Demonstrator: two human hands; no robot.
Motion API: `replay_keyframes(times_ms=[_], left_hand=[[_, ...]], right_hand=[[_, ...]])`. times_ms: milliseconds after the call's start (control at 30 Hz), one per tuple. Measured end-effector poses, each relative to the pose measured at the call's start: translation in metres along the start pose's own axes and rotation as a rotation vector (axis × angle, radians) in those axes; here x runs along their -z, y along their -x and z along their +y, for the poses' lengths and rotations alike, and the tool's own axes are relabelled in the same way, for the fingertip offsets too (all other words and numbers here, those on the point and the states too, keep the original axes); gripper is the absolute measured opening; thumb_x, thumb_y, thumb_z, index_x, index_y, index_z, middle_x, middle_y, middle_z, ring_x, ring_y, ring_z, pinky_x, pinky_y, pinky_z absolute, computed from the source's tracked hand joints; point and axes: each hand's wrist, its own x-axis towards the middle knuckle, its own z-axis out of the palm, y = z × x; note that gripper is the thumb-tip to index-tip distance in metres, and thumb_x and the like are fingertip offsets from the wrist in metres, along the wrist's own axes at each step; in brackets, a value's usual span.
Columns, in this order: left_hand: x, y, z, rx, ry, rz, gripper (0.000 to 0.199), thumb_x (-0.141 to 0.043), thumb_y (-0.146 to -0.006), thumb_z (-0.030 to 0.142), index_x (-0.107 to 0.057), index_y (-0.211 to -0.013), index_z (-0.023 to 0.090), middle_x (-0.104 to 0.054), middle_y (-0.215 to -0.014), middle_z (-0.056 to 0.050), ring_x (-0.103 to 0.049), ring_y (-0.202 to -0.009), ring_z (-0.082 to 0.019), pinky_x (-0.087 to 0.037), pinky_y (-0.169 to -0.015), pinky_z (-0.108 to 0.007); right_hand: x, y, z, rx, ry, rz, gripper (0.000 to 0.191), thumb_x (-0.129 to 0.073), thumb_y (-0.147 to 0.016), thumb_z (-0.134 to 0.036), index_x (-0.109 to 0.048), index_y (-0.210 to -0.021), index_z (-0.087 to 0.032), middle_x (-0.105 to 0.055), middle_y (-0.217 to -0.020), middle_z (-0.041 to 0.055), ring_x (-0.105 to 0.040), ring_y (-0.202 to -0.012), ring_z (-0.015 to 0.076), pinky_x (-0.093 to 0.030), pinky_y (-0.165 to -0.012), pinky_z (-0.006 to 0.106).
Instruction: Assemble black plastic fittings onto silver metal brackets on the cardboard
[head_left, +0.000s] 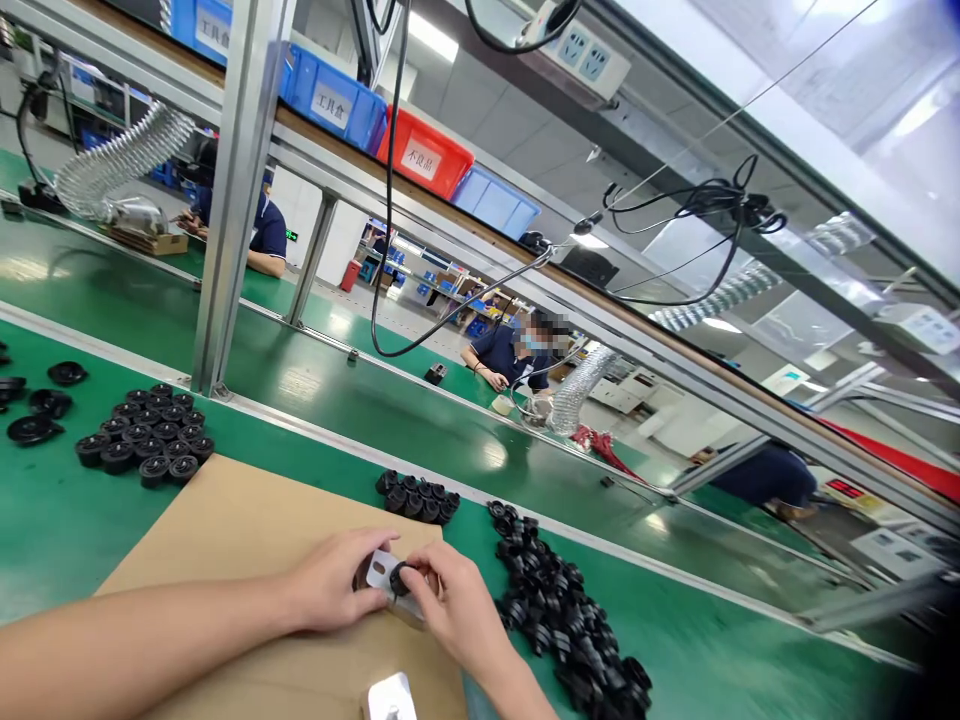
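Green surface: is spreading across the view, carrying all the black parts.
Metal frame: is standing along the far side of the surface, bearing blue bins and a red bin.
Cardboard sheet: is lying flat beneath the hands.
Black heap: is sprawling loosely on the surface, right of the cardboard.
Black rows: round parts, are sitting close together by the cardboard's left corner.
Left hand: fingers are gripping the left end of a pale slotted piece, thumb nearer the viewer.
Right hand: fingers are closing narrowly around a small black part.
Black cluster: is resting near the cardboard's far edge.
Pale slotted piece: is sitting between the hands, over the cardboard; contact with the sheet, cannot tell.
White block: is lying on the cardboard, bottom edge of view cutting it.
Small black part: is touching the pale piece, fingers partly hiding it.
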Motion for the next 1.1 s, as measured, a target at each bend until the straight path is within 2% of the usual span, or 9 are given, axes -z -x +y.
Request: replay_keyframes(times_ms=[200,300,400,467,533,667,767,900,1100], left_hand=[[0.001,-0.002,0.002,0.020,0.042,0.011,0.090,-0.089,-0.076,0.035,-0.049,-0.156,0.026,-0.063,-0.145,-0.012,-0.060,-0.132,-0.035,-0.047,-0.118,-0.052],[0.004,-0.004,0.000,-0.058,0.017,0.035,0.117,-0.098,-0.068,0.053,-0.037,-0.163,0.027,-0.050,-0.160,-0.016,-0.048,-0.145,-0.041,-0.038,-0.126,-0.057],[0.007,-0.005,-0.001,-0.239,-0.043,0.085,0.132,-0.098,-0.064,0.064,-0.023,-0.168,0.032,-0.040,-0.167,-0.017,-0.041,-0.150,-0.043,-0.033,-0.127,-0.059],[0.008,-0.005,0.002,-0.376,-0.074,0.135,0.121,-0.095,-0.074,0.060,-0.022,-0.166,0.036,-0.048,-0.161,-0.014,-0.049,-0.144,-0.040,-0.036,-0.125,-0.056],[0.009,-0.005,0.006,-0.465,-0.088,0.154,0.088,-0.082,-0.093,0.042,-0.028,-0.162,0.039,-0.062,-0.147,-0.009,-0.061,-0.130,-0.031,-0.042,-0.118,-0.050],[0.014,-0.007,0.017,-0.335,-0.106,0.256,0.038,-0.053,-0.100,0.015,-0.057,-0.136,0.027,-0.070,-0.125,-0.008,-0.064,-0.113,-0.026,-0.048,-0.102,-0.043],[0.023,-0.011,0.019,-0.132,-0.195,0.320,0.028,-0.052,-0.087,0.014,-0.065,-0.111,0.020,-0.068,-0.109,-0.009,-0.062,-0.104,-0.029,-0.046,-0.096,-0.047],[0.031,-0.015,0.017,-0.007,-0.321,0.265,0.019,-0.051,-0.081,0.016,-0.066,-0.091,0.020,-0.068,-0.093,-0.006,-0.060,-0.091,-0.028,-0.041,-0.092,-0.049],[0.028,-0.006,0.032,-0.144,-0.396,0.101,0.016,-0.054,-0.097,0.028,-0.064,-0.087,0.019,-0.068,-0.088,-0.005,-0.060,-0.084,-0.024,-0.042,-0.098,-0.050]], right_hand=[[0.032,0.007,-0.008,0.160,-0.017,0.374,0.012,-0.059,-0.107,-0.025,-0.070,-0.103,-0.023,-0.066,-0.087,0.0045,-0.061,-0.072,0.0201,-0.049,-0.063,0.032],[0.033,0.006,-0.010,0.181,-0.034,0.335,0.014,-0.058,-0.107,-0.025,-0.070,-0.100,-0.023,-0.065,-0.084,0.0044,-0.059,-0.068,0.0199,-0.048,-0.060,0.032],[0.011,0.005,-0.012,0.154,-0.114,0.344,0.015,-0.057,-0.108,-0.027,-0.069,-0.100,-0.022,-0.066,-0.084,0.0044,-0.060,-0.067,0.0194,-0.048,-0.058,0.031],[-0.007,0.005,-0.015,0.129,-0.165,0.321,0.016,-0.058,-0.107,-0.028,-0.069,-0.097,-0.022,-0.067,-0.083,0.0039,-0.061,-0.067,0.0195,-0.049,-0.059,0.031],[-0.018,0.002,-0.015,0.132,-0.221,0.245,0.016,-0.060,-0.105,-0.031,-0.070,-0.096,-0.022,-0.068,-0.082,0.0037,-0.062,-0.069,0.0198,-0.051,-0.061,0.030],[-0.008,-0.018,0.018,0.061,-0.157,0.212,0.023,-0.056,-0.106,-0.038,-0.071,-0.110,-0.021,-0.072,-0.094,0.0071,-0.068,-0.079,0.0214,-0.057,-0.070,0.031],[0.014,-0.038,0.069,-0.069,0.010,0.326,0.035,-0.050,-0.106,-0.042,-0.071,-0.114,-0.017,-0.069,-0.099,0.0121,-0.068,-0.082,0.0251,-0.059,-0.078,0.039],[0.026,-0.056,0.129,-0.149,0.062,0.347,0.043,-0.050,-0.098,-0.045,-0.075,-0.114,-0.013,-0.069,-0.094,0.0134,-0.066,-0.075,0.0270,-0.058,-0.082,0.049],[0.022,-0.057,0.157,-0.207,0.022,0.325,0.041,-0.056,-0.091,-0.049,-0.077,-0.096,-0.015,-0.075,-0.090,0.0142,-0.068,-0.079,0.0301,-0.057,-0.082,0.048]])
